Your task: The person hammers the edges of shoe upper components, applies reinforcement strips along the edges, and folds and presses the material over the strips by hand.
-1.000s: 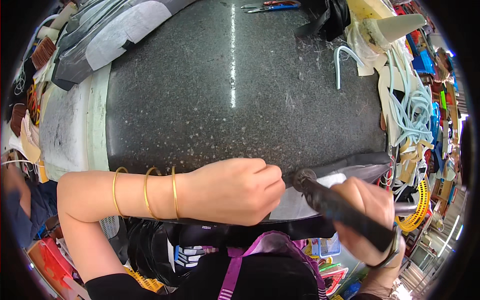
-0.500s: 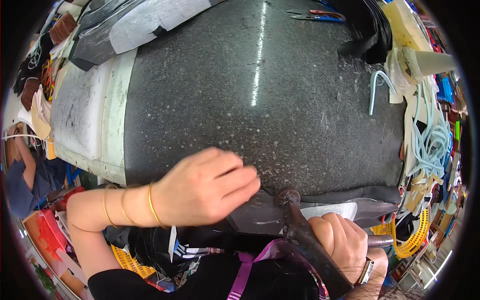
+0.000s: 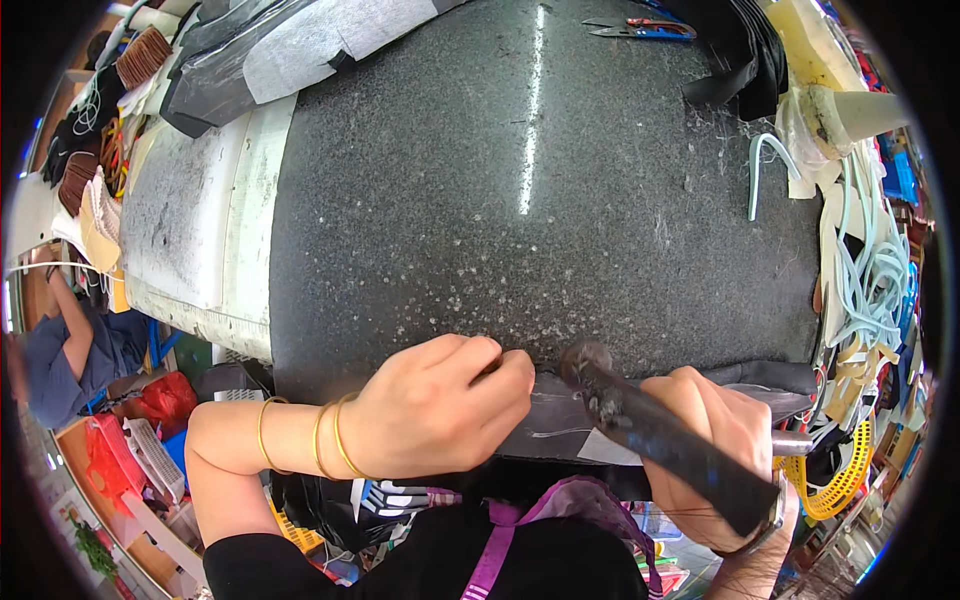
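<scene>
At the near side, a purple strap (image 3: 490, 565) is hanging over the person's black top, below the edge of the worktop (image 3: 520, 260). Just beyond, the right grip (image 3: 705, 430) is clenching around the handle of a hammer (image 3: 680, 440). The hammer's dark head is slanting across the front of that grip, its round face pointing up and to the left, while the end of the handle is poking out on the right. The left grip (image 3: 450, 400) is curling its fingers just left of the round face, apart from it; I cannot tell whether it is pinching anything. Gold bangles (image 3: 320, 440) are circling that forearm. A dark strip of material (image 3: 560, 412) is lying along the near edge, running from beside the left fingers to behind the right grip, with the hammer head crossing over it; whether they are touching is unclear. A pale patch (image 3: 608, 450) is showing on it.

Farther off, a yellow basket (image 3: 835, 497) is sitting at the right, and light-blue cord (image 3: 875, 285) is lying tangled beyond it. A white board (image 3: 185, 215) is resting on the left. At the far side, a dark bundle (image 3: 210, 85) is lying on the left and snips (image 3: 645, 30) are lying on the right.
</scene>
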Demonstrator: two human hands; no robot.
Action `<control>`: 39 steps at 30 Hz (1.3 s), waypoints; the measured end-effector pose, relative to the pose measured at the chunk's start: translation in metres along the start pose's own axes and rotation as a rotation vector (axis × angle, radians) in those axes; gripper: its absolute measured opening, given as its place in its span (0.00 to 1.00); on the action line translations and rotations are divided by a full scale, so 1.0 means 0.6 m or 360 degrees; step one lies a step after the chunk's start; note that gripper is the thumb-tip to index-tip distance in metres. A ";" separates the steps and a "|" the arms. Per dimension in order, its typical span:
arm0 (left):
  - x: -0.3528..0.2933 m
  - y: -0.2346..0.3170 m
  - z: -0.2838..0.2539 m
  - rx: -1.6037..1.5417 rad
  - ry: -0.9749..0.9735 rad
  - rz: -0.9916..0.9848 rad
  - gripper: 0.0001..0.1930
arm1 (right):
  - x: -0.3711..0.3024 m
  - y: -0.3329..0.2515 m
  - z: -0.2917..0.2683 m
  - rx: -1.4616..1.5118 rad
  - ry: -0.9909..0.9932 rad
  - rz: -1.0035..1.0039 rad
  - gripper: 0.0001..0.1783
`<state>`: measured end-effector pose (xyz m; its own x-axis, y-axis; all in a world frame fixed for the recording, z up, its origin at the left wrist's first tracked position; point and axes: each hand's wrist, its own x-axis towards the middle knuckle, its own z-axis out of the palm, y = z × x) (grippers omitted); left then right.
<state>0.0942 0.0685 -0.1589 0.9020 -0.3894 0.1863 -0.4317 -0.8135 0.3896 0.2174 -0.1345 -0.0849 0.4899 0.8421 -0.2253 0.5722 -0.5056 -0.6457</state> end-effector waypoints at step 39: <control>0.137 0.155 -0.049 0.0462 0.0347 0.0551 0.16 | -0.099 0.354 -0.196 -0.1128 0.0904 0.0474 0.06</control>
<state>0.1281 -0.0261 -0.0810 0.6713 -0.5838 0.4566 -0.6602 -0.7510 0.0104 0.3873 -0.3139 -0.1231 0.8191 0.5379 0.1993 0.5463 -0.8374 0.0149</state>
